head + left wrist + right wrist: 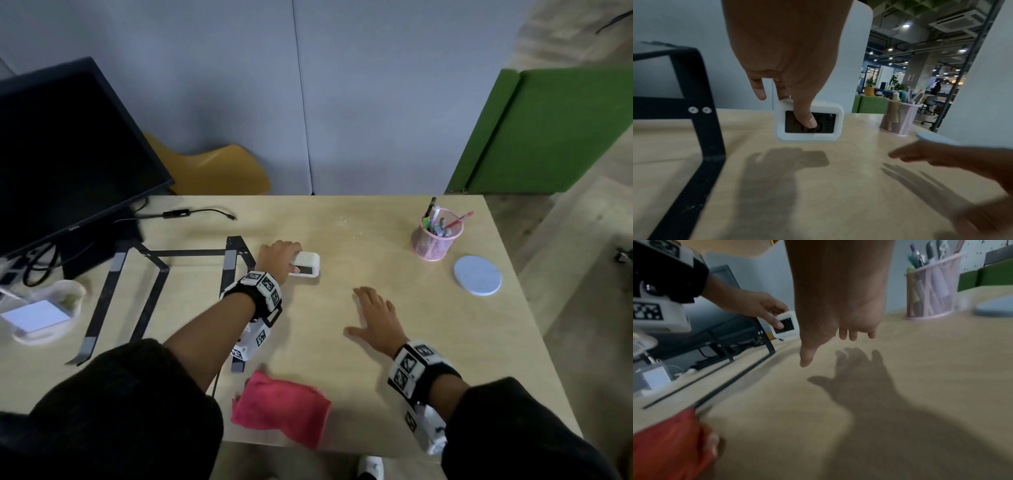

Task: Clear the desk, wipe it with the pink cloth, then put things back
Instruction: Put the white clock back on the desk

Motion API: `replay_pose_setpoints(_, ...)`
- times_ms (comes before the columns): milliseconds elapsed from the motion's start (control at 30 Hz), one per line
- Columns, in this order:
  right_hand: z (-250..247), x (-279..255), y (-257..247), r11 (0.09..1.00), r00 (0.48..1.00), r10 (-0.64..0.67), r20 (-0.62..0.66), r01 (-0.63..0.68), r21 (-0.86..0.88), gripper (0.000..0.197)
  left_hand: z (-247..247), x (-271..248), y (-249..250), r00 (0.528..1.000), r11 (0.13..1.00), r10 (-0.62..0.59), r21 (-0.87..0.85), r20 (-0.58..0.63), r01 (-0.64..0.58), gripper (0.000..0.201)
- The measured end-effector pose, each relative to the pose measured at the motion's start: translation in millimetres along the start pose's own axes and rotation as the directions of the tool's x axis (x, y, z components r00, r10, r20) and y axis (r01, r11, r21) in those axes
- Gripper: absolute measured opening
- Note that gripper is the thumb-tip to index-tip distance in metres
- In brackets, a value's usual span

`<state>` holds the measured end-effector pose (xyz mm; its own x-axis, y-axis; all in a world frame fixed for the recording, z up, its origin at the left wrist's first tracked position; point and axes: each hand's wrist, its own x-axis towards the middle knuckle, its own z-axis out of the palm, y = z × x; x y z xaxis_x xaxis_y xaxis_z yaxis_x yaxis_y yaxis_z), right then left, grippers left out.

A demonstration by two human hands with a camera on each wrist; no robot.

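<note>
My left hand (pixel 279 255) grips a small white clock (pixel 308 264) with a dark screen, thumb across its face (pixel 807 121) and fingers behind it, a little above the wooden desk (pixel 376 342). The clock also shows in the right wrist view (pixel 786 323). My right hand (pixel 375 315) hovers flat over the middle of the desk, fingers spread and holding nothing (pixel 840 335). The pink cloth (pixel 282 409) lies crumpled at the desk's near edge, between my arms.
A black laptop stand (pixel 154 274) stands left of the clock, a monitor (pixel 68 154) behind it. A pink mesh pen cup (pixel 436 236) and a blue round coaster (pixel 477 275) sit at the right. A white tray with a notepad (pixel 41 315) is far left.
</note>
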<state>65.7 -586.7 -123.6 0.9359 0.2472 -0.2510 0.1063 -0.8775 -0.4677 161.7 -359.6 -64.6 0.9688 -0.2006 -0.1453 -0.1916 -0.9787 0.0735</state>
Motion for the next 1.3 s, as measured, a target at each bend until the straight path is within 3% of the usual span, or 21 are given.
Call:
replay_pose_setpoints(167, 35, -24, 25, 0.999, 0.991, 0.021, 0.135, -0.014, -0.05, 0.107, 12, 3, -21, 0.996, 0.996, -0.071, -0.044, 0.045, 0.073, 0.028)
replay_pose_setpoints(367, 46, -20, 36, 0.997, 0.988, -0.03, 0.148, 0.039, -0.061, 0.118, 28, 11, -31, 0.995, 0.994, -0.091, -0.062, 0.04, 0.093, 0.029)
replay_pose_setpoints(600, 49, -19, 41, 0.996, 0.99, -0.052, 0.133, 0.06, -0.06, 0.123, 44, 8, -26, 0.994, 0.992, -0.092, -0.097, -0.059, 0.086, 0.026)
replay_pose_setpoints(667, 49, -19, 41, 0.996, 0.991, -0.063, 0.12, 0.07, -0.056, 0.117, 45, 6, -24, 0.994, 0.994, -0.08, -0.086, -0.073, 0.074, 0.034)
replay_pose_setpoints(833, 36, -20, 46, 0.996, 0.994, -0.07, 0.085, 0.075, -0.057, 0.107, 47, -12, -1, 0.996, 0.994, -0.039, -0.108, -0.077, 0.031, 0.079)
replay_pose_setpoints(1000, 7, -16, 84, 0.996, 0.995, 0.072, -0.071, -0.076, -0.056, 0.082, 62, -54, 50, 0.981, 0.99, 0.098, -0.083, -0.168, -0.113, 0.092)
replay_pose_setpoints(1167, -40, -3, 142, 0.954, 0.929, 0.277, -0.245, -0.297, -0.05, 0.076, 104, -79, 57, 0.988, 0.977, 0.072, -0.209, 0.133, -0.043, 0.093)
replay_pose_setpoints(1300, -75, 8, 179, 0.906, 0.875, 0.395, -0.28, -0.421, -0.036, 0.078, 117, -89, 56, 0.981, 0.968, 0.1, -0.246, 0.169, -0.056, 0.096)
